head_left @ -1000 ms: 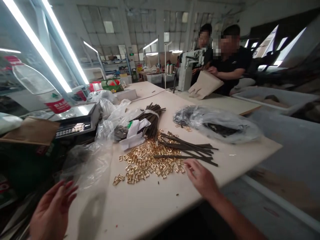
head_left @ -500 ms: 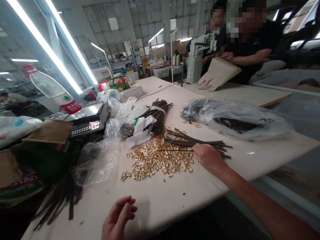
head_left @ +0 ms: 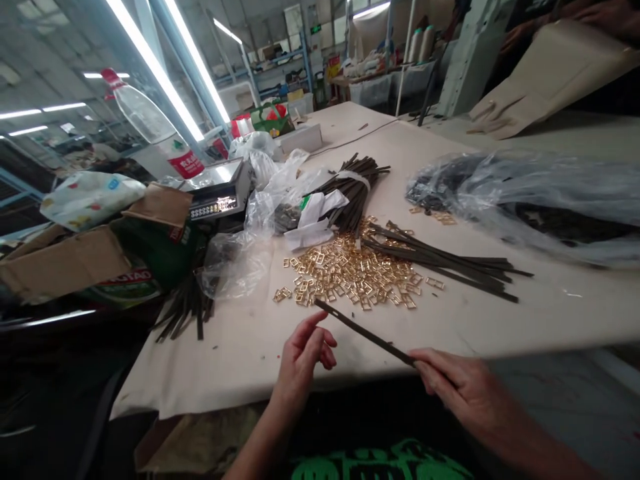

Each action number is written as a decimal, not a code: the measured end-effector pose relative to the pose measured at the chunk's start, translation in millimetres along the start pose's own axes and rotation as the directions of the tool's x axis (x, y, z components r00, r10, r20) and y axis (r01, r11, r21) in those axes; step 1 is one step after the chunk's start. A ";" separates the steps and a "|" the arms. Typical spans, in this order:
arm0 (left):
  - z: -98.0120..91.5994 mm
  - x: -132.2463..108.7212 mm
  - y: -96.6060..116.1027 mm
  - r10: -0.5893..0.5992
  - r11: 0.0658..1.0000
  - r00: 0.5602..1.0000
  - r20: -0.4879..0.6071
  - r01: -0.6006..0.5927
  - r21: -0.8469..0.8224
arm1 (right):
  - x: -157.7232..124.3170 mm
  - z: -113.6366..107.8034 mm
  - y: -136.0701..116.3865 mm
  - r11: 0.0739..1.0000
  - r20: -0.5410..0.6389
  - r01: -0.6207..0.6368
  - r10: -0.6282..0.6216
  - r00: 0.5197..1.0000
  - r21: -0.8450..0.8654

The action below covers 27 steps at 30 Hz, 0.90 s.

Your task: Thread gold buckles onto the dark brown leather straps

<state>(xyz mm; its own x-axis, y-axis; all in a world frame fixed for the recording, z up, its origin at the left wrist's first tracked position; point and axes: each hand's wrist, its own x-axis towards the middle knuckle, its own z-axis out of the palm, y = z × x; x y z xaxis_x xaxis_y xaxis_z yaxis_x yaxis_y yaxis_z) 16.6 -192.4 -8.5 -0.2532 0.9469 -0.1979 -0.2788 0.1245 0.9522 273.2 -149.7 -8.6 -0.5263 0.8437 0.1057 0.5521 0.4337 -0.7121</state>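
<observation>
My right hand (head_left: 463,387) grips one end of a thin dark strap (head_left: 367,333) held above the near table edge. My left hand (head_left: 303,353) pinches the strap's other end, fingers curled. Just beyond lies a heap of small gold buckles (head_left: 353,270) on the pale table (head_left: 240,353). Several loose dark straps (head_left: 450,260) lie to the right of the heap. A tied bundle of straps (head_left: 353,190) sits behind it.
A clear plastic bag (head_left: 530,203) with dark parts lies at the right. Crumpled plastic (head_left: 240,257), a scale (head_left: 220,193), a cardboard box (head_left: 65,257) and a bottle (head_left: 150,123) crowd the left. More straps (head_left: 187,310) hang off the left edge. A co-worker's hand (head_left: 607,10) holds tan material (head_left: 540,77) at the far right.
My right hand lifted one strap from the loose pile and drew it back to me. My left hand came up and took its other end. The camera tilted down.
</observation>
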 end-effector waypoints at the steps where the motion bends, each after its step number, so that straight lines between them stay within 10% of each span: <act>1: -0.2 0.3 -0.9 -0.001 1.000 1.000 -0.009 0.001 0.002 | -4.8 2.2 0.8 0.999 0.022 -0.033 0.032 0.999 0.036; 13: 7.2 -1.0 -0.4 -0.198 0.974 0.980 0.016 0.198 -0.114 | -41.3 10.9 15.6 0.756 0.344 -0.429 0.283 0.895 0.495; 27: 10.5 -7.8 -5.4 -0.246 0.953 0.968 0.051 0.251 -0.168 | -45.8 5.7 11.2 0.580 0.530 -0.591 0.298 0.794 0.560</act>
<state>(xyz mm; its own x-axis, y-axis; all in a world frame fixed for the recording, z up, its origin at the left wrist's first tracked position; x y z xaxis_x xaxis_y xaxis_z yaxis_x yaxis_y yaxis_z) 29.9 -197.3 -9.6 -0.1291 0.9013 -0.4135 -0.4850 0.3064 0.8191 299.8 -185.3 -25.4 -0.5963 0.6313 -0.4958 0.2690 -0.4248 -0.8644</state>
